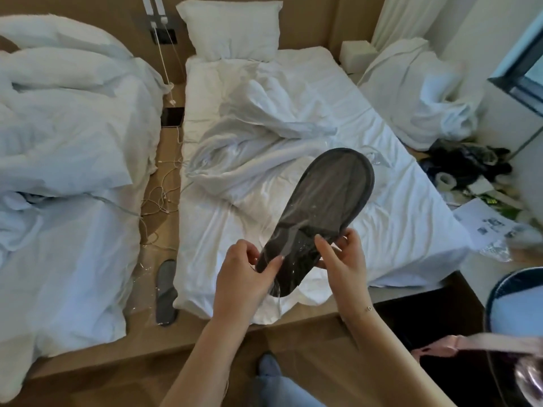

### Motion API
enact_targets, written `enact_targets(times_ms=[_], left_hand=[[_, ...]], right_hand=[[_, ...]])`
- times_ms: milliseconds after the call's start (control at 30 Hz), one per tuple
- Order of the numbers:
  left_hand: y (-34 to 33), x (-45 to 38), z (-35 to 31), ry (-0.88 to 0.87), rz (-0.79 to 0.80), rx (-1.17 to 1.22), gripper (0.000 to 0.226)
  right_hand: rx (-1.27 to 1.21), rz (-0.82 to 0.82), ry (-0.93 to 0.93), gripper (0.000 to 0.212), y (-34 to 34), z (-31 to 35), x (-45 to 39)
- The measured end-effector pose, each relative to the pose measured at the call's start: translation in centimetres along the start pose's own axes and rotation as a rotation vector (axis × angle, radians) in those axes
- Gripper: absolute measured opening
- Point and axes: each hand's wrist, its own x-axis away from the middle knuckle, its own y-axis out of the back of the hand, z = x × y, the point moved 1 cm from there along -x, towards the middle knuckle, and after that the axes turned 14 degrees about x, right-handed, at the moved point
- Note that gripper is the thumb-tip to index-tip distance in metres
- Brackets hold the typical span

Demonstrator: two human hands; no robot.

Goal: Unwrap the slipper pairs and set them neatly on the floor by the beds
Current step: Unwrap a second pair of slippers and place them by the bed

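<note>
- The bed [396, 183] in front of me is the biggest thing here, covered in a white sheet, with a rumpled white duvet [252, 142] heaped across its middle and a pillow [232, 27] standing against the headboard.
- A second bed [58, 201] lies to my left, piled with loose white bedding, and a strip of wooden floor [160, 207] runs between the two.
- White charging cables [160, 183] lie tangled on that strip of floor.
- To my right, past the bed, dark clothes and papers [470, 171] are scattered on the floor beside a heap of white linen [420, 92].
- I hold a pair of grey slippers [323, 201] up over the foot of the bed, sole toward me, toe pointing up and to the right, with clear plastic wrap [289, 245] clinging around the lower end.
- My left hand [244, 271] pinches the lower left edge of the wrapped slippers between thumb and curled fingers.
- My right hand [343, 254] grips the right side near the heel, with the thumb on the near face and the fingers curled behind.
- One loose grey slipper [166, 292] lies on the floor between the beds, just beside the edge of the nearer bed's sheet.
- A thin bracelet [368, 309] sits on my right wrist.
</note>
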Motion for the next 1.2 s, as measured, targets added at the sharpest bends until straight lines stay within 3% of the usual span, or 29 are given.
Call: enact_targets(times_ms=[300, 567, 633, 800, 967, 1067, 1133, 1200], left_hand=[[-1.8, 4.4, 0.7, -0.042, 0.056, 0.059, 0.006], [-1.6, 4.0, 0.0, 0.432, -0.06, 1.022, 0.011], [-1.6, 3.6, -0.1, 0.477, -0.091, 1.131, 0.013], [-1.5, 2.2, 0.1, 0.344, -0.121, 0.864, 0.013], [-2.1, 0.7, -2.8, 0.201, -0.085, 0.729, 0.042], [-2.5, 0.4, -2.7, 0.208, -0.099, 0.548, 0.042], [-2.3, 0.5, -2.0, 0.217, -0.163, 0.626, 0.023], [-1.9, 0.6, -1.2, 0.288, -0.206, 0.902, 0.016]], right_hand=[[-0.065, 0.056, 0.021, 0.025, 3.5, 0.0, 2.5], [-0.184, 0.058, -0.048, 0.028, 6.1, 0.2, -0.8], [-0.224, 0.041, -0.075, 0.027, 6.7, 0.0, -1.5], [-0.242, 0.016, -0.09, 0.029, 7.3, 0.0, -2.8], [-0.246, 0.047, -0.086, 0.033, 6.6, 0.2, -3.3], [-0.314, 0.09, -0.11, 0.032, 6.1, 0.2, -3.7], [-0.369, 0.118, -0.143, 0.026, 5.7, 0.1, -4.0], [-0.44, 0.136, -0.179, 0.016, 5.4, 0.0, -4.3]])
